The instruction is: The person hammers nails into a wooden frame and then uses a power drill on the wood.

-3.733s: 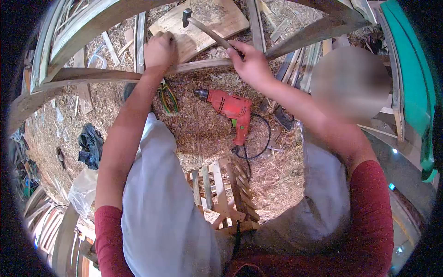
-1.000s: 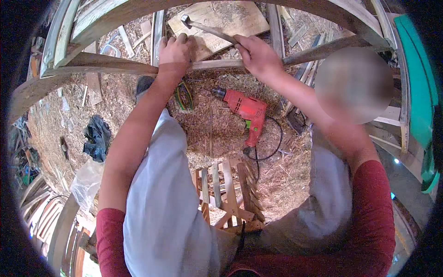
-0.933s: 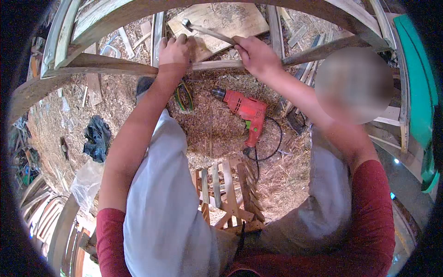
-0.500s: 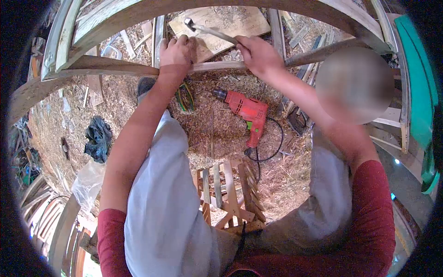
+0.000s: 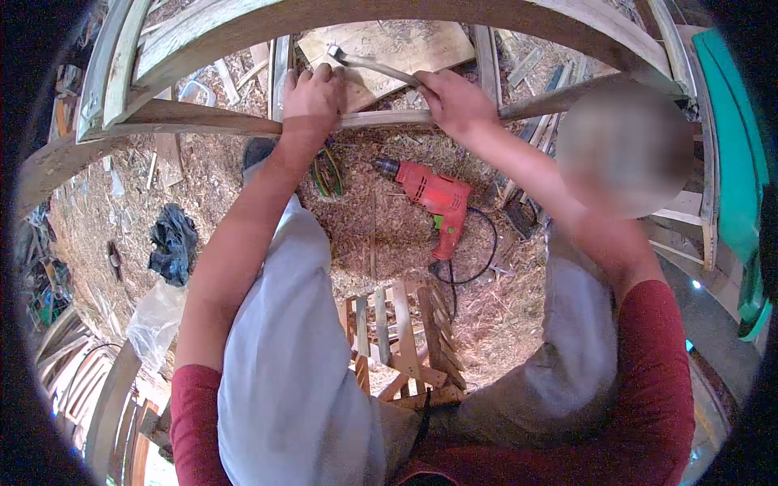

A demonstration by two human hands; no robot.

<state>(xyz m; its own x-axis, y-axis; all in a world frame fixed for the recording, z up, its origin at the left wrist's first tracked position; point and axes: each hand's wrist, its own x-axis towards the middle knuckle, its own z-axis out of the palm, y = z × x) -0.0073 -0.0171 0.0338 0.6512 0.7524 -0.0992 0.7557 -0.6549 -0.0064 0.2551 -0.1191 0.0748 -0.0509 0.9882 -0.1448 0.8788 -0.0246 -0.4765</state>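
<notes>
My right hand [image 5: 462, 101] is wrapped around the end of a hammer [image 5: 377, 68], whose metal head points left over a wooden board. The hammer head is just beside the fingertips of my left hand [image 5: 313, 97]. Those fingers are curled at the wooden frame [image 5: 385, 119], near where an upright meets the crossbar; what they pinch, if anything, is hidden. Below the crossbar, a red corded drill [image 5: 433, 194] lies on the ground between my legs. Green-and-yellow-handled pliers [image 5: 326, 172] lie near my left forearm.
A flat wooden board [image 5: 405, 49] lies beyond the crossbar. Curved wooden beams [image 5: 389, 10] arch across the top. A slatted wooden piece [image 5: 401, 332] is under me. Black plastic [image 5: 173, 243] and a clear bag [image 5: 154, 320] lie left. Green plastic [image 5: 733, 154] stands right. Wood shavings cover the ground.
The hammer head has come down slightly, closer to my left fingers. My right hand has dipped a little with it, and my left hand has stayed nearly in place.
</notes>
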